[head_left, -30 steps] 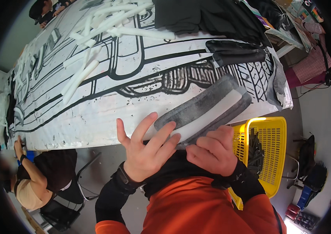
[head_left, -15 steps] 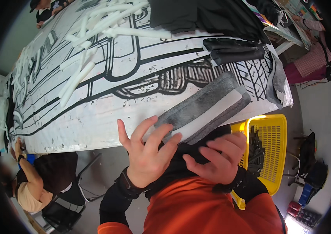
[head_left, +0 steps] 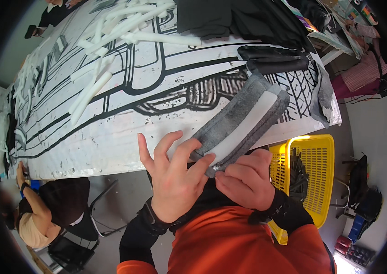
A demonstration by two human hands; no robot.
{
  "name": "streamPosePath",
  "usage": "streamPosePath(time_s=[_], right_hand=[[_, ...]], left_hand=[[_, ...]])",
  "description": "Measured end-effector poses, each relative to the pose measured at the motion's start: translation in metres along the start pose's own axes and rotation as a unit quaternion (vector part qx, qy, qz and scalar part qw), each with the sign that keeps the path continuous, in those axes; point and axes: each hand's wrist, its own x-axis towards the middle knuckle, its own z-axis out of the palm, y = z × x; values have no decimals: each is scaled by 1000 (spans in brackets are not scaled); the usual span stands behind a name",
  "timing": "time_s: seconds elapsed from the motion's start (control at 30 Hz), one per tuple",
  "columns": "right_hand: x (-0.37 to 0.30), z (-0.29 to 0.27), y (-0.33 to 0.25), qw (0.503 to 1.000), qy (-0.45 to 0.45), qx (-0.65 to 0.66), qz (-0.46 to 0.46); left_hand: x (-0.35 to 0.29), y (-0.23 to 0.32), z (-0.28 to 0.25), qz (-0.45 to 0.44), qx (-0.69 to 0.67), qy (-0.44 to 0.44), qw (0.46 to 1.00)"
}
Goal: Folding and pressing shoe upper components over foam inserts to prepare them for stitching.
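A long grey fabric piece (head_left: 230, 116) lies slantwise over the table's near edge, with a white foam strip (head_left: 243, 121) along it. At its near end, my left hand (head_left: 173, 185) holds the fabric and foam between thumb and index finger, its other fingers raised and apart. Beside it, my right hand (head_left: 248, 180) is closed, pinching the fabric's near corner. What lies beneath the fingertips is partly hidden.
The white table (head_left: 97, 160) bears black line drawings. White foam strips (head_left: 129, 27) pile at the back, near black cloth (head_left: 243, 20) and black rolled pieces (head_left: 273, 59). A yellow basket (head_left: 316, 169) holding dark strips stands right. A seated person (head_left: 38, 214) is at left.
My right hand has moved left to the fabric's near corner and closed on it. The fabric has shifted a little and its far end spreads wider.
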Motion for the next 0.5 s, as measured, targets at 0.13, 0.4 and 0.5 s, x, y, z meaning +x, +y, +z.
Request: streamPosePath(time_s=[0.13, 0.4, 0.5], right_hand=[[-14, 13, 9, 998, 40, -16, -43], [-11, -4, -2, 999, 19, -36, 32], [-20, -35, 7, 991, 89, 18, 95]], left_hand=[[1, 2, 6, -17, -20, -4, 1000], [-1, -14, -1, -7, -26, 4, 1000], [-7, -26, -5, 36, 39, 28, 998]])
